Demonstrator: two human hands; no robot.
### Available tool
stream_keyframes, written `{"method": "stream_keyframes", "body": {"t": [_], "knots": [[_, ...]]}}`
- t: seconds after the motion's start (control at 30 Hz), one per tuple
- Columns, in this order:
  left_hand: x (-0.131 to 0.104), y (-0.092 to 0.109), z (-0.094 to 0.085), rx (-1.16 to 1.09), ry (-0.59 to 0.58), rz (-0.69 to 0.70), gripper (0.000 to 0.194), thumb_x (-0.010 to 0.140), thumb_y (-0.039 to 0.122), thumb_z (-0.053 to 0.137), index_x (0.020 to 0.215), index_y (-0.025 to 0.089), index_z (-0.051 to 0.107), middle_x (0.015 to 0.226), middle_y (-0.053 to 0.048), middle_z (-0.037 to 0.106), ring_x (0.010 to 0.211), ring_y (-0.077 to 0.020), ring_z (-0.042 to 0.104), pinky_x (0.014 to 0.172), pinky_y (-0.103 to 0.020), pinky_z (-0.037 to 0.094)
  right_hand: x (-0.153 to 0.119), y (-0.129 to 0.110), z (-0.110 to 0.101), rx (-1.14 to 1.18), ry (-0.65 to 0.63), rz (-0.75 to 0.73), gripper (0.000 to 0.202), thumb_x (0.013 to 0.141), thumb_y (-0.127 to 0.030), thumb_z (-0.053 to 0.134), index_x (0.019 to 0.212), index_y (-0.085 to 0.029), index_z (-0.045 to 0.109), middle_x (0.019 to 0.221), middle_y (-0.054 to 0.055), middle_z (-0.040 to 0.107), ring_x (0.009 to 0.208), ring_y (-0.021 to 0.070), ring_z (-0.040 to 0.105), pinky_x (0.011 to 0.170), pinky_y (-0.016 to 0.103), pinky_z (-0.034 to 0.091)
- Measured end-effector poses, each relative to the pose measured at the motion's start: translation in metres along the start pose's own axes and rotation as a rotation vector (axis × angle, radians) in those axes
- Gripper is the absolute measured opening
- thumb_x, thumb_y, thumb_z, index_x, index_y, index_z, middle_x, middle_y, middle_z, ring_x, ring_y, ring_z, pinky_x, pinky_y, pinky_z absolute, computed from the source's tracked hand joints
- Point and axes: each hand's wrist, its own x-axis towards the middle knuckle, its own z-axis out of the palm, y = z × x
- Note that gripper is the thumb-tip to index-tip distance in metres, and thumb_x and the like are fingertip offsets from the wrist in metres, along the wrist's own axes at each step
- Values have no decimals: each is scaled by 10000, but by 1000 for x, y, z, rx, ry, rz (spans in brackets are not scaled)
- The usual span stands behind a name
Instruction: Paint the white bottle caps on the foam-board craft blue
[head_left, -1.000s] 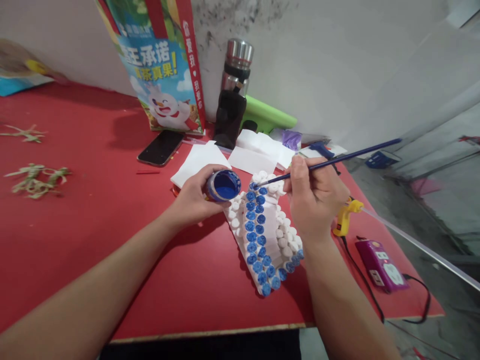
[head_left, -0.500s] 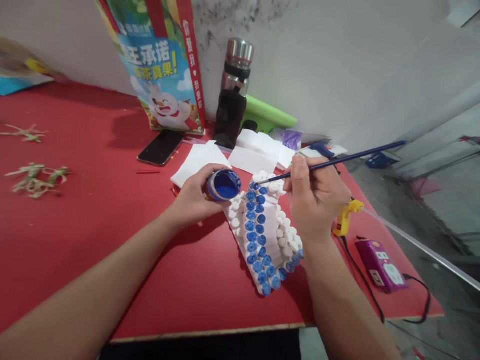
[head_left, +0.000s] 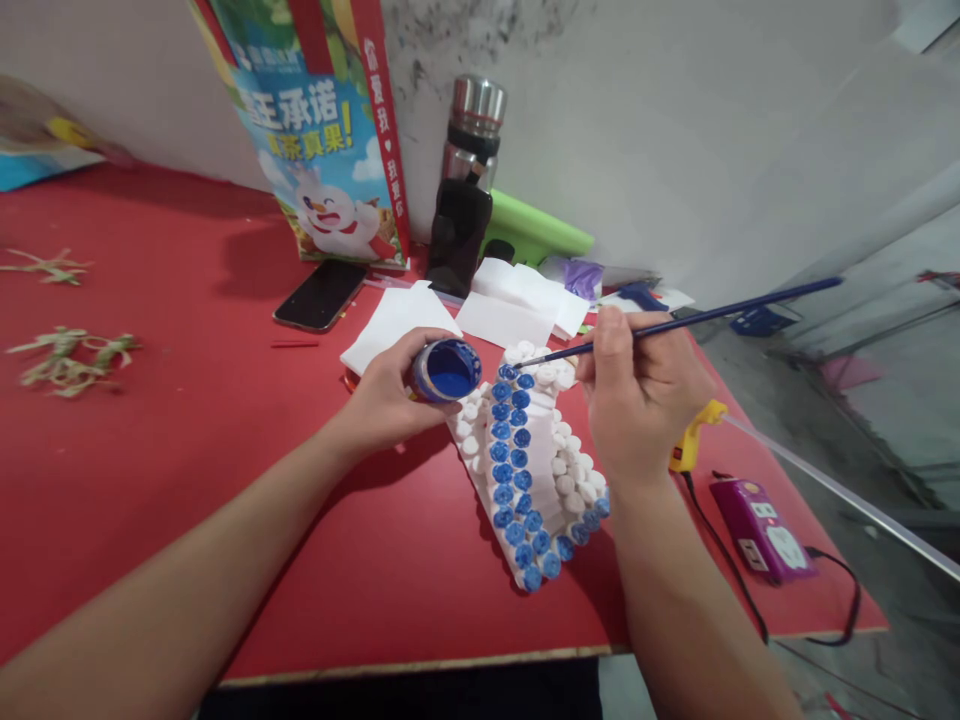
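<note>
My left hand (head_left: pixel 386 398) is closed round a small open jar of blue paint (head_left: pixel 450 370), its mouth tilted toward me. Between the fingers of my right hand (head_left: pixel 641 395) is a thin dark blue paintbrush (head_left: pixel 720 311), its tip by the upper blue rolls. Below it lies a white board (head_left: pixel 541 460) covered with several small round paper rolls. Two columns of rolls (head_left: pixel 501 453) on the left and a line along the bottom are blue. Rolls at the top, the right and the left edge (head_left: pixel 470 445) are white.
On the red table (head_left: pixel 187 480) lie a phone (head_left: pixel 321 295), white paper sheets (head_left: pixel 514 300) and woven straw pieces (head_left: pixel 79 360). A printed bag (head_left: pixel 330 150) and a steel flask (head_left: pixel 476 120) stand by the wall. To the right are a yellow glue gun (head_left: pixel 694 435) and a purple power socket (head_left: pixel 763 532) with cables.
My right hand and the paintbrush have shifted slightly to the right, the tip moving a little right across the top blue rolls. My left hand and the jar have hardly moved.
</note>
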Motion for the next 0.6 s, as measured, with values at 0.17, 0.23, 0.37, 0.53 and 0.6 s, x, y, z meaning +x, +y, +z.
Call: {"method": "stream_keyframes", "body": {"t": [0.17, 0.23, 0.37, 0.53, 0.6], "knots": [[0, 1, -1, 12, -1, -14, 560, 757, 280, 903, 1267, 225, 681, 1266, -94, 779, 1186, -308, 756, 1058, -455, 631, 0, 4, 2, 14, 3, -2, 315, 1118, -403, 652, 842, -251, 643, 575, -92, 578, 456, 82, 530, 476, 261, 442], [1, 1, -1, 12, -1, -18, 558, 760, 295, 910, 1263, 222, 680, 1271, -95, 780, 1193, -310, 756, 1066, -453, 629, 0, 3, 2, 14, -10, -14, 299, 1117, -379, 656, 849, -246, 654, 585, -88, 593, 459, 76, 534, 478, 255, 445], [1, 0, 0, 0, -4, -4, 562, 764, 297, 913, 1268, 218, 678, 1282, -97, 776, 1198, -306, 757, 1068, -442, 626, 0, 1, 1, 2, -17, -20, 291, 1114, -354, 658, 847, -238, 666, 587, -84, 602, 467, 72, 539, 480, 247, 447], [0, -2, 0, -1, 5, 0, 562, 770, 286, 914, 1277, 212, 682, 1283, -102, 772, 1204, -309, 754, 1068, -442, 622, 1, 0, 1, -22, -21, -10, 312, 1117, -377, 650, 837, -238, 654, 572, -91, 590, 456, 72, 538, 481, 246, 452], [1, -2, 0, 1, 4, 3, 562, 767, 287, 917, 1272, 210, 683, 1281, -102, 773, 1202, -311, 755, 1069, -442, 619, 1, 0, 1, -20, -32, -13, 302, 1118, -381, 652, 853, -237, 659, 578, -91, 598, 457, 72, 548, 490, 247, 460]]}}
